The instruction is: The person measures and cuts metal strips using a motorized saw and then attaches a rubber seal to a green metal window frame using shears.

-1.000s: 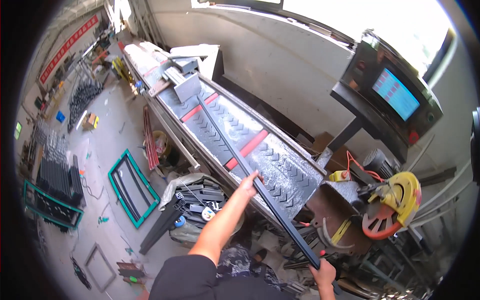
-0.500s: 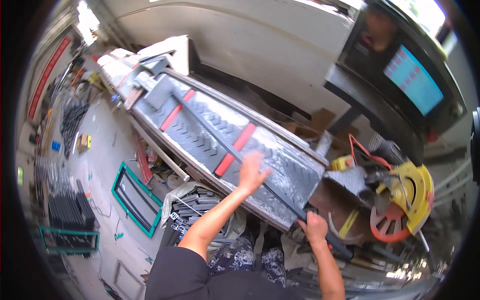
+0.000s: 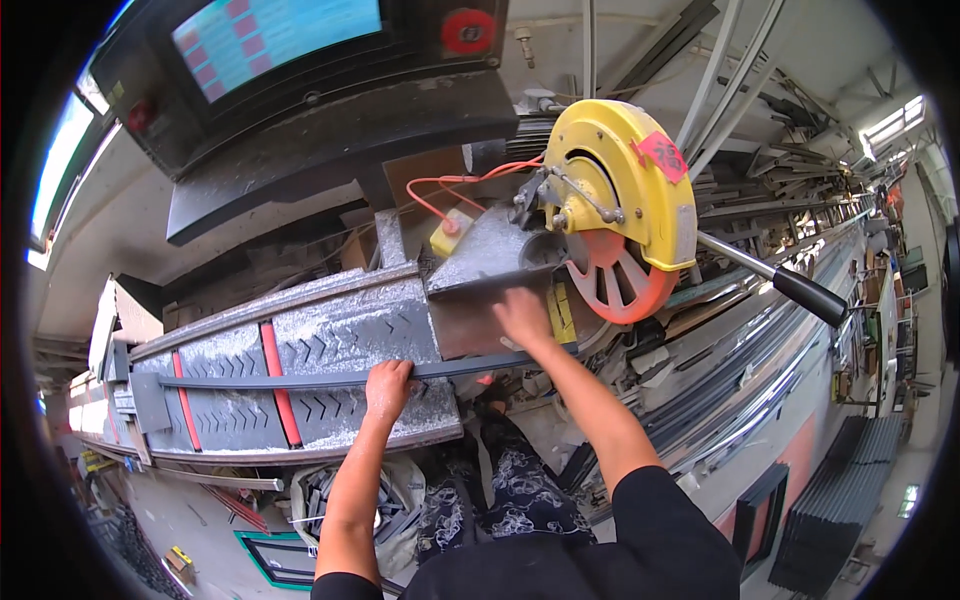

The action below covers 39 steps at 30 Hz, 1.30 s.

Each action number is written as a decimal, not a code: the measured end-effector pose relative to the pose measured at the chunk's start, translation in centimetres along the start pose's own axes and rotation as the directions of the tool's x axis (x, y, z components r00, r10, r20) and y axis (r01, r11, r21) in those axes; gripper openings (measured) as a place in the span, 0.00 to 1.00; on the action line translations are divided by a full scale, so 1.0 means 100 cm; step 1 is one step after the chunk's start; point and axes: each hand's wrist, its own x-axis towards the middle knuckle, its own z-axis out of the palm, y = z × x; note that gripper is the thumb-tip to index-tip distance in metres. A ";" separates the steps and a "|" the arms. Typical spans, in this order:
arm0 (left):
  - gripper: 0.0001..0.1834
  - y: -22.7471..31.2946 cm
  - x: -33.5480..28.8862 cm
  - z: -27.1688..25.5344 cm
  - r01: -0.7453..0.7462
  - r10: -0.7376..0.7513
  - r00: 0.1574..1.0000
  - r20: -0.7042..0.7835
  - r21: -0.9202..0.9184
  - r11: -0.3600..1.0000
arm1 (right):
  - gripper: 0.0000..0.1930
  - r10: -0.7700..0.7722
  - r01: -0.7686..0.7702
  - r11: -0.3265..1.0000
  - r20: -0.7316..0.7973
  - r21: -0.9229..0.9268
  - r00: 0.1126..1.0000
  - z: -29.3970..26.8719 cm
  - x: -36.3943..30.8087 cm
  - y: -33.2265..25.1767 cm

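A long dark grey profile bar point(image 3: 300, 381) lies along the conveyor-like bed point(image 3: 340, 345), its left end near a grey stop plate point(image 3: 150, 402). My left hand point(image 3: 388, 388) is closed over the bar close to the bed's right end. From there the bar runs right, past the bed and under my right forearm. My right hand point(image 3: 522, 318) is above the brown saw base, off the bar, its slightly blurred fingers apart. Just beyond it stands a cut-off saw with a yellow guard point(image 3: 625, 165), a red-orange slotted lower guard point(image 3: 612, 280) and a black handle point(image 3: 810, 295).
A control panel with a blue screen point(image 3: 275, 40) and a red knob point(image 3: 468, 33) overhangs the bed. Metal lengths point(image 3: 700, 385) are piled to the right. A white sack point(image 3: 400, 490) of offcuts sits below the bed, and a green-edged frame point(image 3: 275, 560) lies on the floor.
The view has swung right, bringing the saw to the centre. My right hand has let go of the bar and moved to the saw base. My left hand now grips the bar, where before its fingers were spread.
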 end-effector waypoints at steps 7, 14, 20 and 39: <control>0.17 -0.011 0.017 0.012 0.032 -0.031 0.999 -0.034 0.026 0.999 | 0.20 0.304 -0.305 0.952 0.119 -0.011 0.945 -0.034 0.016 0.065; 0.14 -0.034 0.060 0.007 0.118 -0.100 0.980 -0.171 0.102 0.988 | 0.11 -0.226 0.281 0.936 -0.248 0.213 0.942 -0.107 -0.043 -0.076; 0.12 -0.049 0.096 0.017 0.171 -0.140 0.963 -0.231 0.119 0.978 | 0.09 -0.494 0.635 0.741 -0.464 0.218 0.736 -0.217 -0.016 -0.193; 0.11 -0.064 0.091 0.037 0.235 -0.210 0.961 -0.180 0.135 0.963 | 0.15 -0.766 0.590 0.584 -0.620 -0.558 0.172 -0.297 0.137 -0.309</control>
